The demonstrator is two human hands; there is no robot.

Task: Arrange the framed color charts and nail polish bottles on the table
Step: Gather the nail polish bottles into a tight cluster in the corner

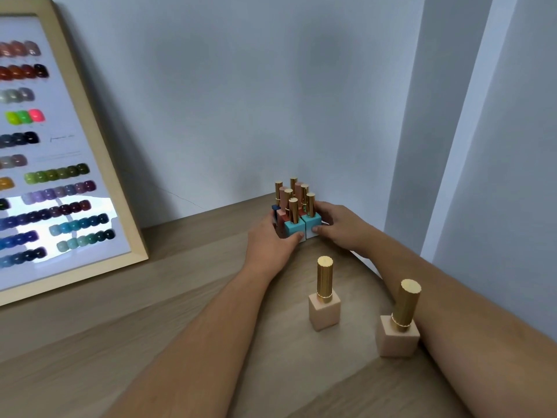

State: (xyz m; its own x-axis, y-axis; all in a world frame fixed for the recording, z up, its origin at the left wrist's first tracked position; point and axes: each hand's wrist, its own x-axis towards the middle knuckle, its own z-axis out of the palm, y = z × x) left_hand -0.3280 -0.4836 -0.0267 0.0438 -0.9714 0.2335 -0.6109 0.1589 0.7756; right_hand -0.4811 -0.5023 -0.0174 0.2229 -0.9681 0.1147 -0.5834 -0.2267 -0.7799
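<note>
No readable labels. Left hand (271,239) and right hand (337,226) cupped against cluster of gold-capped square nail polish bottles (294,211), frame centre, on wooden desk (120,327).

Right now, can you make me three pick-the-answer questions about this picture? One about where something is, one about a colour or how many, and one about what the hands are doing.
1. Where is the framed color chart?
A. Leaning on the wall, at the left
B. Flat under the bottles
C. In the person's hands

2. How many peach bottles stand apart, nearer the camera than the cluster?
A. None
B. Two
C. Five

3. What are the two hands doing?
A. Resting in the air
B. Opening a cap
C. Pressing on the cluster of bottles from both sides

Answers:
1 A: its wooden frame stands tilted on the table.
2 B: one peach bottle and another.
3 C: the left hand and right hand flank it, touching the front teal bottles.
</note>
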